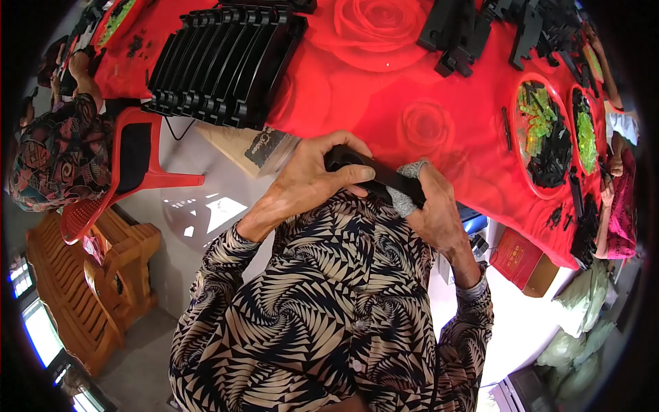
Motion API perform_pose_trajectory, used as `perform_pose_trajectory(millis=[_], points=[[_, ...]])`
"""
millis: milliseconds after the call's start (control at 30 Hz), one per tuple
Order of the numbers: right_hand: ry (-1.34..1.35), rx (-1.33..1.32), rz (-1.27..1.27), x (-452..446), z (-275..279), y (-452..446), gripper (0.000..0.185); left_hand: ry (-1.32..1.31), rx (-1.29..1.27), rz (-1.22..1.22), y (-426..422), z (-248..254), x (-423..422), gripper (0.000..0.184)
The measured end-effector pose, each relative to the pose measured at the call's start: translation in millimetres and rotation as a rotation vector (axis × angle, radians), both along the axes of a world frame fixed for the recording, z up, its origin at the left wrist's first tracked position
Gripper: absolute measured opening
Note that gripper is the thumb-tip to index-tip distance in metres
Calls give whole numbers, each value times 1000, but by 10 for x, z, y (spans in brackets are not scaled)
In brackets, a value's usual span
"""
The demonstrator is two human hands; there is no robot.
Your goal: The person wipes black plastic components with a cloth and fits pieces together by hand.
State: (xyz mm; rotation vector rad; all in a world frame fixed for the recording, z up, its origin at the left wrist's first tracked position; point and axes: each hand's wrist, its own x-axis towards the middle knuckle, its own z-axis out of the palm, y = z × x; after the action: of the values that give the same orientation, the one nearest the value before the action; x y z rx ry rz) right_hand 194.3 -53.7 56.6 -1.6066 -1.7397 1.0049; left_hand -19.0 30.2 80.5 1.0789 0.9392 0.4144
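Close to my chest, at the table's near edge, I hold a long black part (392, 180) between both hands. My left hand (309, 180) is closed round its left end, thumb on top. The right end is gripped by my right hand (439, 209), which also has a grey cloth-like piece (405, 200) wrapped at its fingers and against the part. Up and to the left, a row of curved black parts (223, 65) stands side by side on the red rose-patterned tablecloth (343, 103).
More black parts (456, 34) lie at the back right. Red-rimmed trays (525, 147) hold green and black pieces. At left are a red chair (152, 180), a wooden bench (75, 288) and a seated person (62, 154). Another person's arms (607, 196) show at far right.
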Motion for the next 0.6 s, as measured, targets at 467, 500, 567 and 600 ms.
perform_pose_trajectory(millis=[467, 500, 567, 600], points=[[-51, 198, -21, -11, 281, 49, 38, -44, -88, 59, 120, -14, -77, 28], [-119, 321, -65, 35, 314, 41, 41, -58, -82, 113, 131, -57, -89, 27], [-212, 482, -153, 60, 427, 33, 42, -112, -74, 196, 142, -155, -107, 24], [-213, 487, -150, 69, 408, 25, 42, -115, -70, 198, 149, -156, -101, 24]])
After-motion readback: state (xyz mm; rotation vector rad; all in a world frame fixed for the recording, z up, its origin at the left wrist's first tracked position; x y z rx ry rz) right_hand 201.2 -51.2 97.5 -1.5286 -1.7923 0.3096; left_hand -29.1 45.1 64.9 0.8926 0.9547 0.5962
